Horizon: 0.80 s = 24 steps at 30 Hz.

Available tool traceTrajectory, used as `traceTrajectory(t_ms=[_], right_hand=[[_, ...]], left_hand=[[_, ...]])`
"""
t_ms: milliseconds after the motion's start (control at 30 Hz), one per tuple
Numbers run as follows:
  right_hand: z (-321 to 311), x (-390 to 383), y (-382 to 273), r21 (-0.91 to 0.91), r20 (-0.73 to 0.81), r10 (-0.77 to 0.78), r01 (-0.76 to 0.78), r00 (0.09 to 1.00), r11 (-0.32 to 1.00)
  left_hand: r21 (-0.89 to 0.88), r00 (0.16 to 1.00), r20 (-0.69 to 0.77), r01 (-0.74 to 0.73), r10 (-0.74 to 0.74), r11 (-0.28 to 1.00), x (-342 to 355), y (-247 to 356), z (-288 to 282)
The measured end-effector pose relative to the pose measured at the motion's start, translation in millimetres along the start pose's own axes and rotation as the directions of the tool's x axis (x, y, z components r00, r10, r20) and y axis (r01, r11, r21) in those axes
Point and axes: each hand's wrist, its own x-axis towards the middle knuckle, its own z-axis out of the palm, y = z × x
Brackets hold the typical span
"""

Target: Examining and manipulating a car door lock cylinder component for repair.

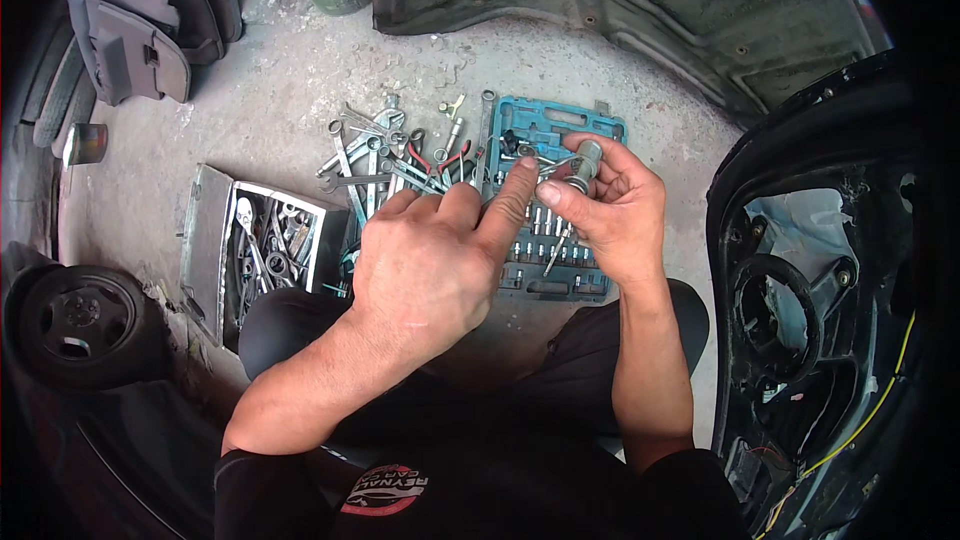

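Cylinder (pixel 591 160) is gripped in right hand (pixel 622 205) above case (pixel 609 127) | left hand (pixel 430 255): index extended over case, others curled, hold unclear | cylinder not set down; sockets (pixel 541 221) sit in case

Proper teal plastic socket case (pixel 545 286), silvery metal cylinder (pixel 587 162), red-handled pliers (pixel 419 160), plain black tee sleeve (pixel 265 490), bright yellow wire (pixel 897 370) on a black door panel (pixel 870 210).

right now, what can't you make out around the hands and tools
All in the head view:
Left hand: curled fingertips, hidden behind its own knuckles.
Right hand: parts of its fingers, behind the metal cylinder it holds.
Blue case: its middle, partly covered by both hands.
Sockets: any size marks, too small to read.
Metal box: its lower contents, under the tools piled on top.
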Motion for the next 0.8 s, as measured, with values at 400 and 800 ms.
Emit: traceTrajectory(t_ms=[400, 800], right_hand=[[-6.4, 1.4, 1.7, -0.051, 0.01, 0.014, -0.014, 1.0, 0.999], [-4.0, -1.5, 6.1, 0.0, -0.01, 0.007, -0.007, 1.0, 1.0]], left_hand=[[0.105, 0.997, 0.003, -0.073, 0.073, 0.992, 0.3, -1.6, 10.6], [0.051, 0.998, -0.004, -0.057, 0.057, 0.997, -4.2, 4.0, 5.5]])
